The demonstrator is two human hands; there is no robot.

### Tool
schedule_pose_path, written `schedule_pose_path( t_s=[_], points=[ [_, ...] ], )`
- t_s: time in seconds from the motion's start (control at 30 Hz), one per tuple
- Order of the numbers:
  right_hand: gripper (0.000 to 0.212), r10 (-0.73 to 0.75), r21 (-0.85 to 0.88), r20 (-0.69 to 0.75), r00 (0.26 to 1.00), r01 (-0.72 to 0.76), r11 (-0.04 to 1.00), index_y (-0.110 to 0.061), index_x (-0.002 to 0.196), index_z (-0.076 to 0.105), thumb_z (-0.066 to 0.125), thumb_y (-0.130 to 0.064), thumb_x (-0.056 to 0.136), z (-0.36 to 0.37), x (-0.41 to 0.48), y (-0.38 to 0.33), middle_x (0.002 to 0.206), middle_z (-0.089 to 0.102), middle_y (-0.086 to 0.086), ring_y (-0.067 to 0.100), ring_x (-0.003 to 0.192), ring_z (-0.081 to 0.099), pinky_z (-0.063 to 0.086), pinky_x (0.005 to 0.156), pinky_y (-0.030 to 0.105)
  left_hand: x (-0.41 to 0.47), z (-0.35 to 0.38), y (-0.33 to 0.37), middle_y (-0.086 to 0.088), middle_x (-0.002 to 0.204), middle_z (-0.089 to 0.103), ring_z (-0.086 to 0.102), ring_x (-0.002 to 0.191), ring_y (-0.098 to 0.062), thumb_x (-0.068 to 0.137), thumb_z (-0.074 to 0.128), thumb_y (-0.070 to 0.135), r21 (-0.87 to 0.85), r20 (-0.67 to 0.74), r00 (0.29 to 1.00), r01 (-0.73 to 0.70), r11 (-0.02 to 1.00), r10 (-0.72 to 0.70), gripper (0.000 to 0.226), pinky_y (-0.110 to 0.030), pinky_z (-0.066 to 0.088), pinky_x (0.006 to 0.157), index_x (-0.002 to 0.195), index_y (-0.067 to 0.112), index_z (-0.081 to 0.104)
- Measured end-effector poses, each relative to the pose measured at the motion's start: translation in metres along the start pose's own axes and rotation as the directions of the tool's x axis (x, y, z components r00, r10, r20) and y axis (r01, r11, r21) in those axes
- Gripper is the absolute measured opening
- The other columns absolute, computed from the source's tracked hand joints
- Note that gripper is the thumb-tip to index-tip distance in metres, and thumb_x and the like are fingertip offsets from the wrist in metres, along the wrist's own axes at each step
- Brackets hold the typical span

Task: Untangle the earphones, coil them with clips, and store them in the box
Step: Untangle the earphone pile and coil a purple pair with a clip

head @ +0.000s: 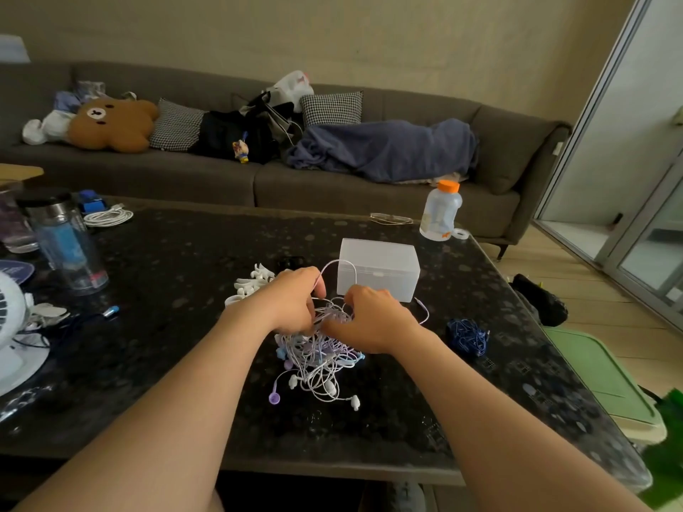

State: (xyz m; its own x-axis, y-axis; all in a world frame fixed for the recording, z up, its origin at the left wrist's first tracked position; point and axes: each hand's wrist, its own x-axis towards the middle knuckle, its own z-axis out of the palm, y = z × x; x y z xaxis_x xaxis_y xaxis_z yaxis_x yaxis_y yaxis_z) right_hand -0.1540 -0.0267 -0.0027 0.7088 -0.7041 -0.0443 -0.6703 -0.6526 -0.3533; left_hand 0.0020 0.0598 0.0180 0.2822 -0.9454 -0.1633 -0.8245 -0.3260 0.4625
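Observation:
A tangled bundle of white, lilac and pale blue earphones (pixel 318 360) lies on the dark table (pixel 177 327), its earbuds trailing toward me. My left hand (pixel 295 299) grips the top of the tangle and pinches a white cord that loops up toward the box. My right hand (pixel 373 319) holds the bundle from the right, fingers curled into the cords. A closed, translucent white box (pixel 379 268) stands just behind my hands. White clips (pixel 251 284) lie in a small pile left of my left hand. A separate dark blue earphone tangle (pixel 468 336) sits to the right.
A clear bottle with an orange cap (pixel 440 210) stands at the table's far right. At the left are a dark-lidded tumbler (pixel 63 240), a coiled white cable (pixel 108 217) and a small white fan (pixel 13 327). A grey sofa (pixel 332 186) runs behind the table.

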Motion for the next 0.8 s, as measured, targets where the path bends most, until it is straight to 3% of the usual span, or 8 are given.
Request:
schedule_pose_path(
  t_s=[0.07,0.17,0.33,0.47,0.63,0.73,0.8],
  points=[
    [0.049,-0.043,-0.011,0.034,0.999,0.043,0.999,-0.02,0.128,0.066,0.073,-0.052,0.091,0.0,0.004,0.003,0.117,0.069,0.002,0.024,0.106,0.063,0.056,0.088,0.043,0.001,0.001,-0.003,0.004,0.1,0.069,0.066,0.088,-0.012,0.088,0.077,0.004,-0.025,-0.01,1.0,-0.025,0.999,0.025,0.051,-0.026,0.051,0.068,0.123,0.028,0.049],
    [0.036,-0.061,0.011,0.002,0.998,0.061,0.998,-0.025,0.126,0.074,0.078,-0.036,0.092,-0.003,0.009,0.009,0.119,0.073,-0.003,0.023,0.111,0.065,0.054,0.103,0.054,0.004,-0.001,-0.005,0.005,0.106,0.065,0.065,0.096,-0.011,0.092,0.073,0.007,-0.058,-0.047,0.998,-0.035,0.998,0.033,0.051,-0.027,0.054,0.077,0.129,0.028,0.045],
    [0.025,-0.073,0.104,-0.023,0.997,0.075,0.992,-0.027,0.122,0.079,0.075,-0.028,0.097,-0.01,0.012,0.02,0.118,0.076,-0.005,0.02,0.103,0.068,0.056,0.102,0.052,0.006,-0.002,-0.005,0.005,0.119,0.056,0.058,0.106,-0.011,0.096,0.058,-0.001,-0.093,-0.03,1.0,-0.003,0.996,0.0,0.054,-0.026,0.048,0.079,0.14,0.023,0.037],
    [0.019,-0.059,0.187,-0.051,0.997,0.067,0.98,-0.032,0.114,0.082,0.069,-0.025,0.101,-0.011,0.014,0.033,0.113,0.078,-0.008,0.017,0.102,0.07,0.059,0.099,0.05,0.008,-0.003,-0.006,0.002,0.117,0.055,0.059,0.108,-0.015,0.099,0.051,-0.004,-0.191,-0.025,0.999,0.04,0.981,-0.046,0.051,-0.028,0.05,0.081,0.142,0.02,0.041],
    [0.02,0.025,0.088,-0.225,0.974,-0.006,0.996,-0.044,0.094,0.077,0.065,-0.029,0.098,-0.014,0.014,0.035,0.122,0.069,-0.009,0.022,0.118,0.057,0.045,0.108,0.057,0.009,-0.003,-0.004,-0.001,0.118,0.058,0.065,0.112,-0.018,0.099,0.052,-0.008,-0.331,-0.025,0.997,0.059,0.942,-0.072,0.05,-0.031,0.056,0.086,0.14,0.02,0.048],
    [0.016,-0.044,0.084,-0.208,0.977,0.062,0.994,-0.052,0.092,0.075,0.062,-0.043,0.091,-0.012,0.013,0.038,0.118,0.069,-0.015,0.017,0.116,0.058,0.05,0.105,0.053,0.01,-0.001,-0.004,0.0,0.119,0.059,0.067,0.108,-0.015,0.098,0.056,-0.008,-0.355,-0.017,0.998,0.057,0.933,-0.067,0.052,-0.029,0.056,0.083,0.14,0.022,0.05],
    [0.017,-0.121,0.118,-0.178,0.977,0.143,0.983,-0.044,0.1,0.08,0.065,-0.042,0.091,-0.014,0.008,0.037,0.109,0.075,-0.017,0.011,0.107,0.064,0.057,0.099,0.046,0.009,0.0,-0.003,-0.001,0.119,0.058,0.069,0.102,-0.012,0.099,0.056,-0.009,-0.36,-0.016,0.998,0.048,0.932,-0.057,0.052,-0.026,0.055,0.077,0.139,0.023,0.05]
  ],
)
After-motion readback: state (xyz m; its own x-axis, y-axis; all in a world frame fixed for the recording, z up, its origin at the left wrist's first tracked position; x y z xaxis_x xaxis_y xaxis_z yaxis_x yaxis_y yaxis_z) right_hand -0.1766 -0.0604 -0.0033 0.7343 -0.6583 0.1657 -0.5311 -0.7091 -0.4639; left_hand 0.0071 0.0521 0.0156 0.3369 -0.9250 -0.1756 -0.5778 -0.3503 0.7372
